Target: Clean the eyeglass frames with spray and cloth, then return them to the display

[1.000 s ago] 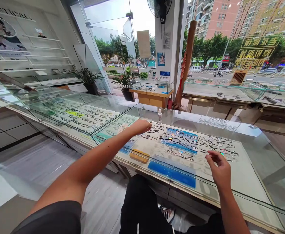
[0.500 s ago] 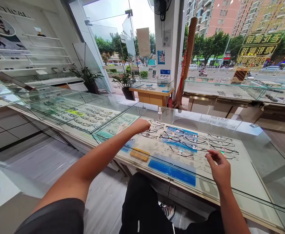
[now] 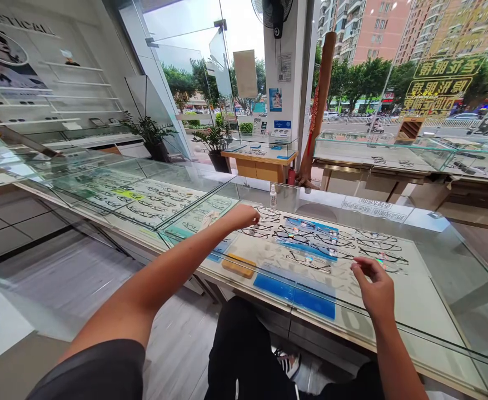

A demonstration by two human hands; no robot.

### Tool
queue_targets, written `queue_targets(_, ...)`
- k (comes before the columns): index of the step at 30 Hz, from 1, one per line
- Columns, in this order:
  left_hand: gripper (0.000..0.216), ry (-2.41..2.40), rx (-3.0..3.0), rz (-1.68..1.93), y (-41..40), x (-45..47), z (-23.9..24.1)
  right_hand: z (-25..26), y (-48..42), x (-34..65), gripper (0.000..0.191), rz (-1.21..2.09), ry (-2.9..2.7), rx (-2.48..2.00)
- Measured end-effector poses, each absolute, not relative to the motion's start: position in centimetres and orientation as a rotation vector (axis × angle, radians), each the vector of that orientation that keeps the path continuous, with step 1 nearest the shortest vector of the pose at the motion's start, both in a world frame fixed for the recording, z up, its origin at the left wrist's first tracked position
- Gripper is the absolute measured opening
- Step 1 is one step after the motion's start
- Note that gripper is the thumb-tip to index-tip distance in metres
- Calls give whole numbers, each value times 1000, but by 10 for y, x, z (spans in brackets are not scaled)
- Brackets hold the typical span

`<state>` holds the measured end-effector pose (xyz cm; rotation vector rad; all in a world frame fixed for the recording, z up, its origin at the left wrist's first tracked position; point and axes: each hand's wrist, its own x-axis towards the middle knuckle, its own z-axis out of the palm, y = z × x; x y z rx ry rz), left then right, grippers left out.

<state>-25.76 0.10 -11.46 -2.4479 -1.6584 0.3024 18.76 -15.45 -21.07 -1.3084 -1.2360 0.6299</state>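
My left hand (image 3: 246,215) reaches over the glass-topped counter to the left column of eyeglasses. Its fingers bend down and close at a pair of dark-rimmed eyeglasses (image 3: 255,230); the fingertips are partly hidden. Lower right, my right hand (image 3: 375,283) hovers with fingers loosely curled. A small gap shows between thumb and forefinger, and nothing is visible in it. Its fingertips are close to the temple end of another pair of eyeglasses (image 3: 335,250) in the middle column. More eyeglasses (image 3: 377,244) lie in rows to the right, with clear lenses catching light.
Under the glass lie blue panels (image 3: 273,286) and a yellow-brown block (image 3: 239,265). A white spray bottle (image 3: 273,195) stands behind the rows. Further left, a display case (image 3: 144,194) holds many frames. Glass edges (image 3: 294,283) run along the counter front.
My left hand has shifted very slightly, its fingers now bent lower at the eyeglasses. My right hand stays almost still. The rows of eyeglasses look the same.
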Motion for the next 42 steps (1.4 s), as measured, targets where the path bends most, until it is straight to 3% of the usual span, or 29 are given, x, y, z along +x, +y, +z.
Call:
queue_targets(11, 35, -1719, -2399, 236, 22, -243, -108, -213, -154, 188, 37, 629, -1228, -1283)
queue_targets(25, 26, -1724, -2390, 214, 33, -236, -115, -212, -154, 188, 38, 614, -1249, -1313)
queue_targets(42, 27, -1748, -2299, -89, -7, -250, -64, -211, -154, 189, 37, 634, -1256, -1307)
